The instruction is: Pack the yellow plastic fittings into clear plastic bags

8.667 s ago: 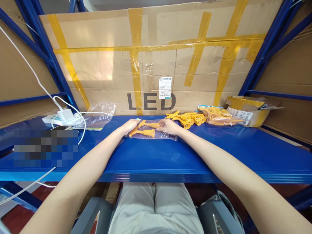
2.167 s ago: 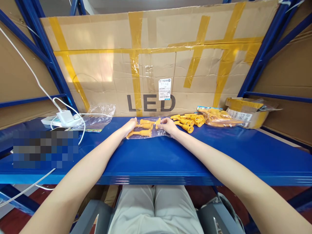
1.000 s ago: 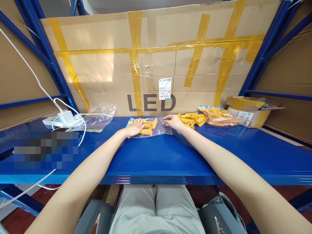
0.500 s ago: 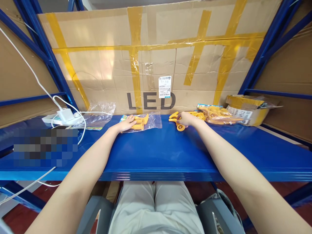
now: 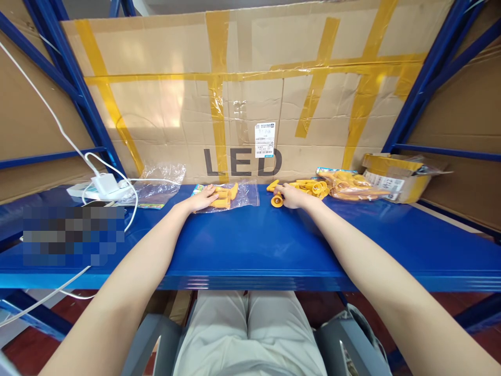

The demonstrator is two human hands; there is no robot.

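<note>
A large taped cardboard sheet (image 5: 156, 115) printed with "LED" stands upright behind a blue worktop (image 5: 235, 245), framed by blue metal posts. Near the middle, a clear plastic bag (image 5: 248, 193) lies flat with yellow pieces (image 5: 223, 202) inside. The left hand (image 5: 204, 198) rests palm down over its left part, fingers stretched out flat. To the right, the right hand (image 5: 294, 196) has its fingers bent down onto a yellow flared piece (image 5: 277, 201) — whether they have closed around it cannot be told. A loose yellow pile (image 5: 319, 188) lies just beyond that hand, next to a filled bag (image 5: 356, 186) and an open carton (image 5: 415, 183). At the far left sit a crumpled clear bag (image 5: 156, 184) and a white charger (image 5: 106, 186) with its cable.
</note>
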